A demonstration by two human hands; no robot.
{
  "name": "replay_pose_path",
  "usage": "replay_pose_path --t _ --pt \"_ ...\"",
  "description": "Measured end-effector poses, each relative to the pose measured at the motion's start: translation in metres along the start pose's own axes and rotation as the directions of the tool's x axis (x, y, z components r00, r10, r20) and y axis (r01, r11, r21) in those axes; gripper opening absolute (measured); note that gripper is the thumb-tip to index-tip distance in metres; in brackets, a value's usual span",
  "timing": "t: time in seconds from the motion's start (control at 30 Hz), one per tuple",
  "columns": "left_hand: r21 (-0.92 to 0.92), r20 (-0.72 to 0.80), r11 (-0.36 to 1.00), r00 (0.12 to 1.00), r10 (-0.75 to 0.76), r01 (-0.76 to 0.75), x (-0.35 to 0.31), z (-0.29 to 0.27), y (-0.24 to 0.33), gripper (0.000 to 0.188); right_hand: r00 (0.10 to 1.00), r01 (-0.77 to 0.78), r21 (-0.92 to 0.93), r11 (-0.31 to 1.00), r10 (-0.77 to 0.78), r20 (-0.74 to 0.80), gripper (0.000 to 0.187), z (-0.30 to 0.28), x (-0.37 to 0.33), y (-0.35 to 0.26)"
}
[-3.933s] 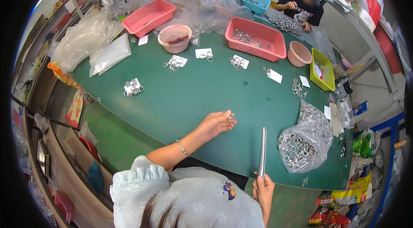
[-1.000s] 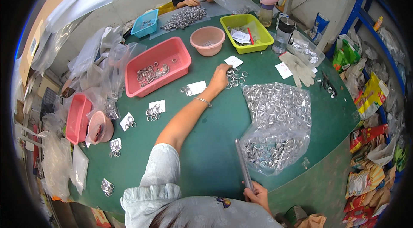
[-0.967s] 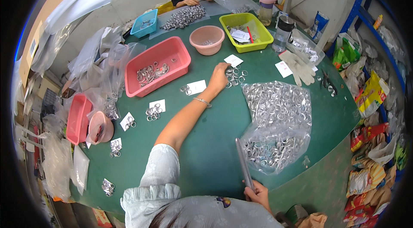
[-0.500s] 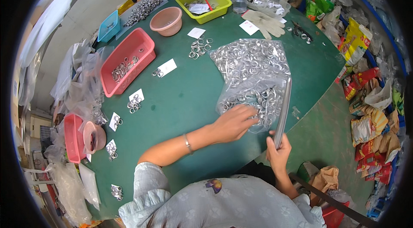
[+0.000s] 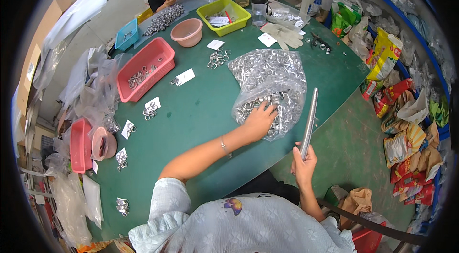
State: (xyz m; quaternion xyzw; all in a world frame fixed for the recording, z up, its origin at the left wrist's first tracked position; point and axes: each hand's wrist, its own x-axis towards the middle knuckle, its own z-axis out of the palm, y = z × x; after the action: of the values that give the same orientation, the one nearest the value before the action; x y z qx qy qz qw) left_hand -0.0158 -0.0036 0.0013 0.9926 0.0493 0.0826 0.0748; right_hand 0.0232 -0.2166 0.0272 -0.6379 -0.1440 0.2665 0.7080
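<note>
Left hand (image 5: 260,121) among silver metal rings (image 5: 286,118) in clear plastic bag (image 5: 299,91), right side of green table (image 5: 191,124); grip's pinch can't be told. Right hand (image 5: 304,157) clasps tapered metal rod (image 5: 310,121). Careless tug could spill rings.

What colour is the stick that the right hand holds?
The stick is silver-grey, best seen in the head view.
</note>
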Motion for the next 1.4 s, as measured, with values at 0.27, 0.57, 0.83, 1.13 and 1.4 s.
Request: replay_pose_path --t 0.27,0.57,0.83,1.13,1.4 --pt "0.102 -0.314 0.936 0.904 -0.291 0.337 0.063 -0.009 -0.032 0.053 0.999 -0.011 0.047 0.999 0.010 0.033 0.014 -0.001 -0.007 0.000" --pt "0.116 -0.218 0.968 0.956 -0.196 0.224 0.059 -0.009 -0.026 0.048 1.000 0.009 0.067 0.998 -0.009 -0.001 0.015 -0.009 -0.014 0.009" --pt "0.016 -0.228 0.998 0.972 -0.051 0.056 0.001 0.009 0.003 0.024 1.000 -0.023 0.086 0.996 0.021 0.020 0.015 -0.013 -0.024 0.012" --pt "-0.206 -0.116 0.974 0.986 -0.120 0.095 -0.045 -0.020 0.006 0.021 0.999 -0.023 0.053 0.998 0.021 0.024 0.015 -0.014 -0.030 0.013" --pt "-0.104 -0.442 0.983 0.878 -0.185 0.154 -0.024 -0.006 0.005 0.024 0.999 -0.002 0.013 1.000 0.002 0.053 0.015 -0.014 -0.040 0.008"
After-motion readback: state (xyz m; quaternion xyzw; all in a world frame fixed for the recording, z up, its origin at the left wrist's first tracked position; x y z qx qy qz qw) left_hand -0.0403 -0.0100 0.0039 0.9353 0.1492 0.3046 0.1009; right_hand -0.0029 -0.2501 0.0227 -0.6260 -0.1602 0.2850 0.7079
